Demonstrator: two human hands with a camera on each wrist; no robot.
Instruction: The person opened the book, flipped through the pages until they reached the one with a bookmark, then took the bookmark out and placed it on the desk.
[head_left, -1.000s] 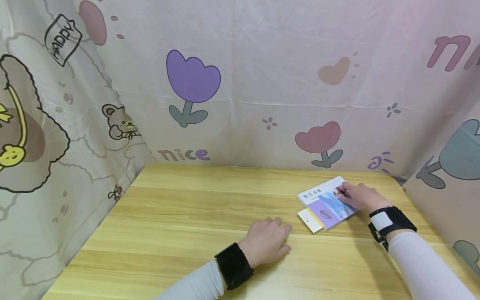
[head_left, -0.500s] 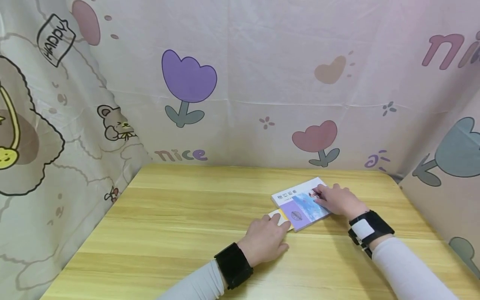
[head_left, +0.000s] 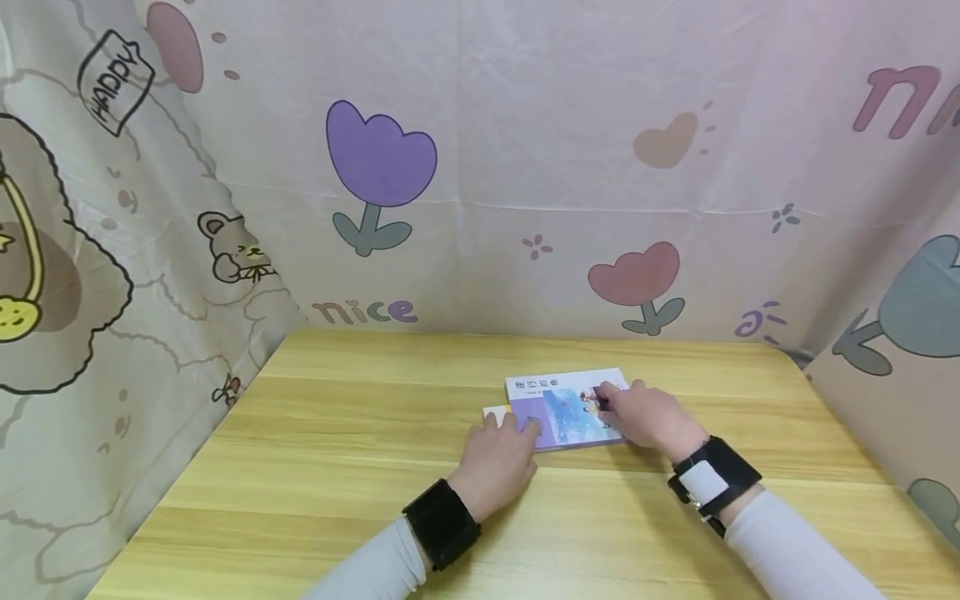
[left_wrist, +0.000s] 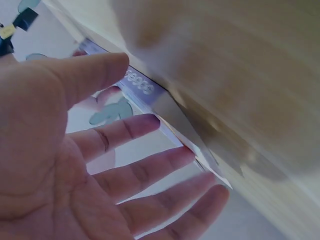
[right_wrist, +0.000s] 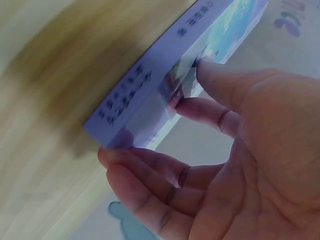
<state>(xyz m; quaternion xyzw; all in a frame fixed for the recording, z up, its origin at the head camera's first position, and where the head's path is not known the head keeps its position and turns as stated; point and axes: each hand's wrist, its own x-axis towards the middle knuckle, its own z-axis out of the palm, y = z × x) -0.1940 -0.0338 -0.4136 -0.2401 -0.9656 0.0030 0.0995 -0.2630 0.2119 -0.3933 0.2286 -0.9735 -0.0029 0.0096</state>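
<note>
A thin book (head_left: 566, 417) lies flat on the wooden table, its cover white, purple and blue with small printed figures. From its left edge juts a white card (head_left: 492, 412) with a yellow strip. My left hand (head_left: 493, 468) rests at that end, its fairly straight fingertips on the card and the cover's purple corner. In the left wrist view its fingers reach the card (left_wrist: 187, 132). At the opposite end my right hand (head_left: 658, 421) grips the book. Its thumb and forefinger lie on the cover, while the other fingers curl at the edge of the book (right_wrist: 145, 90).
The pale wooden table (head_left: 360, 417) runs back to a printed fabric backdrop (head_left: 525, 167) with tulips and lettering. Similar curtains hang at the left and right sides. Black straps circle both wrists.
My right hand has slid the book leftward and turned it more level with the table's back edge. The left hand now meets the card end and has shifted slightly left.
</note>
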